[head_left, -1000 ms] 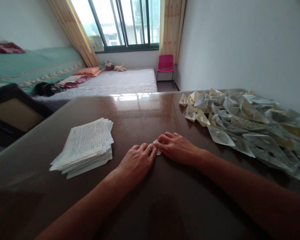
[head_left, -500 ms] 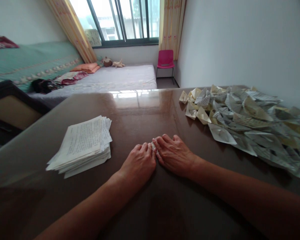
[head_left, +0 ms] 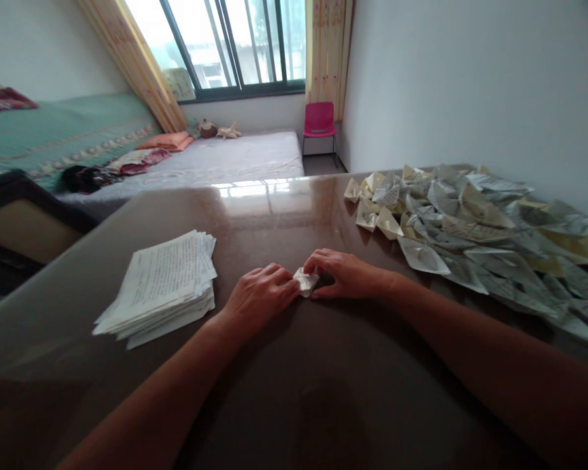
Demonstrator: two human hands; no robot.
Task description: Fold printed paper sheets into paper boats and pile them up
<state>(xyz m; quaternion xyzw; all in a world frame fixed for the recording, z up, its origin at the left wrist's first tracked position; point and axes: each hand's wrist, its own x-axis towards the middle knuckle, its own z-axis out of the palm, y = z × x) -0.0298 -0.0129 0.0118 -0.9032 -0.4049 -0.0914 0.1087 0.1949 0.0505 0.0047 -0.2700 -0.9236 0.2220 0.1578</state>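
Note:
A small folded piece of printed paper [head_left: 306, 281] sits on the glossy brown table [head_left: 284, 215], pinched from both sides. My left hand [head_left: 257, 297] grips its left edge with curled fingers. My right hand [head_left: 345, 274] holds its right edge, fingers bent over it. A stack of flat printed sheets [head_left: 161, 284] lies left of my left hand. A large heap of folded paper boats [head_left: 470, 222] covers the right side of the table.
Beyond the table's far edge are a bed [head_left: 200, 160] with clothes and toys, a pink chair [head_left: 318, 124] by the window, and a white wall on the right. A dark cabinet [head_left: 14, 222] stands at the left.
My hands, pressed flat over the small paper before, have lifted and curled into a pinch on it, so more of the paper shows between them.

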